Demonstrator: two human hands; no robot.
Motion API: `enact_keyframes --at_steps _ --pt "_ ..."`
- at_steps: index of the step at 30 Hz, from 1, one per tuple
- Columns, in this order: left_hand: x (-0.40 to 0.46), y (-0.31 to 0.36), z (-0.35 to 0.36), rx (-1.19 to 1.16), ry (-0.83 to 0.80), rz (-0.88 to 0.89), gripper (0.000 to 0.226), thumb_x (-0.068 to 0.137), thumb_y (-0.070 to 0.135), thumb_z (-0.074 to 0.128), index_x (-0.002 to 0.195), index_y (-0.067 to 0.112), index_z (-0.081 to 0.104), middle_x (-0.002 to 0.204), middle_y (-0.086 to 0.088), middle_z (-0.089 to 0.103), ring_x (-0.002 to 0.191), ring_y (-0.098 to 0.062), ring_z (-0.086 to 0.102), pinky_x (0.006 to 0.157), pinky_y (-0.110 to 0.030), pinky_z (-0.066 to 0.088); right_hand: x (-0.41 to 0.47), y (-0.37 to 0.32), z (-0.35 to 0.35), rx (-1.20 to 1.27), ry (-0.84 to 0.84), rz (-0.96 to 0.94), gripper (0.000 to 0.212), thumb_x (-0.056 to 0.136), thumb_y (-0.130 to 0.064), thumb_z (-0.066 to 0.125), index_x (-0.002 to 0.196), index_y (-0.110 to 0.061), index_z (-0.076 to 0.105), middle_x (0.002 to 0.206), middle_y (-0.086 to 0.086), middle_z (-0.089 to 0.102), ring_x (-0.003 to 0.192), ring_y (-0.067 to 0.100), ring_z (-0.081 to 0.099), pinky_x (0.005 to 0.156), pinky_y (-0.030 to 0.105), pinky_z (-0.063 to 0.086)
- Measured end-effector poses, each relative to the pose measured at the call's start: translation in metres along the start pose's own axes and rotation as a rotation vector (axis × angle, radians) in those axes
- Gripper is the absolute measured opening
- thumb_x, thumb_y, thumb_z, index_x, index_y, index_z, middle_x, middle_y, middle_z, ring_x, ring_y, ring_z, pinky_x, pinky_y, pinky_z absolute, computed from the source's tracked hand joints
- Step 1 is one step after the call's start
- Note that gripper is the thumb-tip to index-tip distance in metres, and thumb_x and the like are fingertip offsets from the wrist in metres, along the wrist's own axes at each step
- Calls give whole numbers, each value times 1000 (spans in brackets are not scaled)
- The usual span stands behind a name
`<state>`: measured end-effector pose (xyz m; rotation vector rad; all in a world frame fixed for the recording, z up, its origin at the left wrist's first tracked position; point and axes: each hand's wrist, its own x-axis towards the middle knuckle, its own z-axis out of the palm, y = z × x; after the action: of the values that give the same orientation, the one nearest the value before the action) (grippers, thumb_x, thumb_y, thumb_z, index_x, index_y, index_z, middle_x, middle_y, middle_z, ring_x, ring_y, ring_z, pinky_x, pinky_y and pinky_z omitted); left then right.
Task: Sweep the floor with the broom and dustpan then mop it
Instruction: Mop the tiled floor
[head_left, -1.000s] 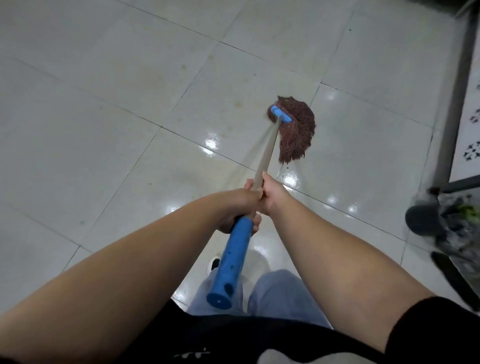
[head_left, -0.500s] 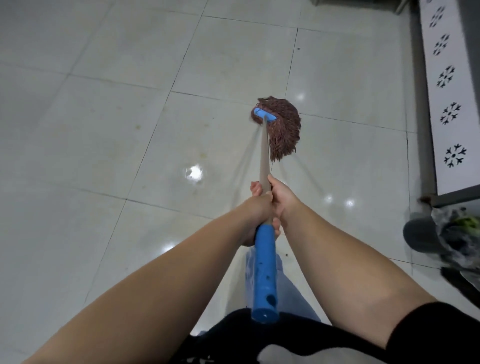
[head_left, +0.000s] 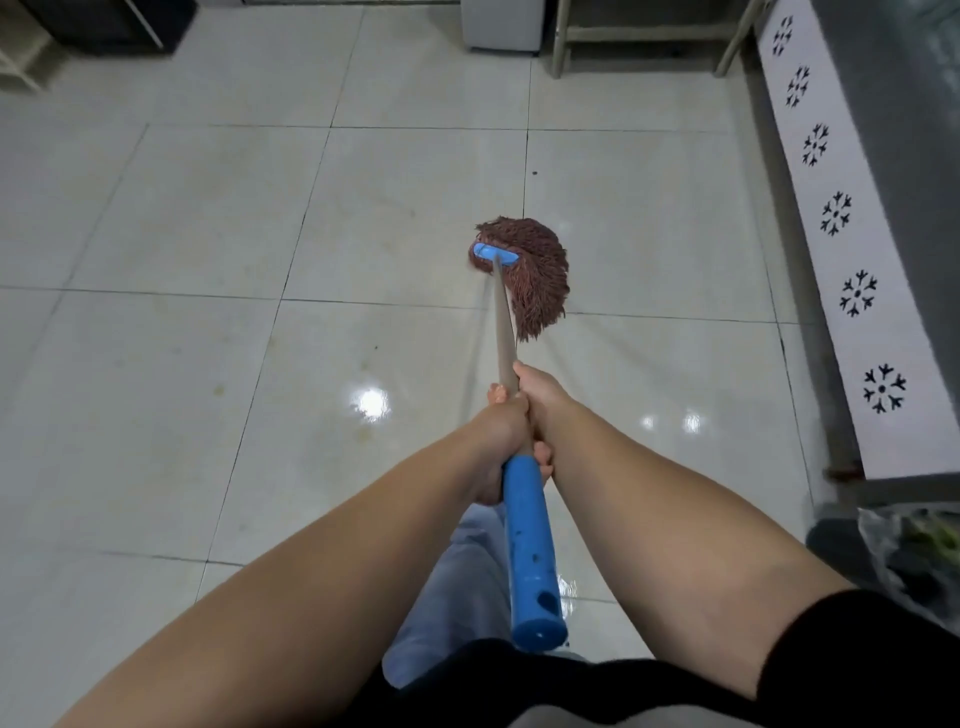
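A mop with a reddish-brown string head (head_left: 535, 275) and a blue clamp rests on the pale tiled floor (head_left: 208, 322) ahead of me. Its wooden shaft runs back to a blue grip (head_left: 530, 551) near my waist. My left hand (head_left: 501, 441) and my right hand (head_left: 537, 397) are both wrapped round the shaft just above the blue grip, the right one slightly further along. The floor around the mop shines wet. No broom or dustpan is in view.
A white panel with black snowflake marks (head_left: 836, 218) runs along the right side. A dark bin with a plastic bag (head_left: 904, 551) stands at the right edge. A white appliance (head_left: 501, 26) and a wooden frame (head_left: 644, 36) stand at the back, dark furniture (head_left: 104, 21) at the back left.
The mop head has been pushed forward across the tiles and the shaft now points straighter ahead. My view has turned up and left, showing the furniture at the back.
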<state>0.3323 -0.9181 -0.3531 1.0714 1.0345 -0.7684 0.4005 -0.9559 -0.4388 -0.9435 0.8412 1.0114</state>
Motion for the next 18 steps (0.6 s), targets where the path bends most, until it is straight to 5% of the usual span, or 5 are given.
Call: enact_keyframes --at_steps 12,18 --pt "77 254 38 -94 -83 -15 43 98 45 36 70 15 48 31 2 41 22 -7 38 31 -11 35 77 -249 76 -257 152 -125 48 103 -33 29 70 -3 46 27 3 47 30 13 50 27 11 32" --pt "108 349 67 -145 -87 -9 39 98 42 37 74 16 52 33 2 46 22 -7 40 31 -11 36 102 -347 95 -348 134 -63 50 100 -43 29 67 -9 47 31 -1 50 31 13 49 47 24 37"
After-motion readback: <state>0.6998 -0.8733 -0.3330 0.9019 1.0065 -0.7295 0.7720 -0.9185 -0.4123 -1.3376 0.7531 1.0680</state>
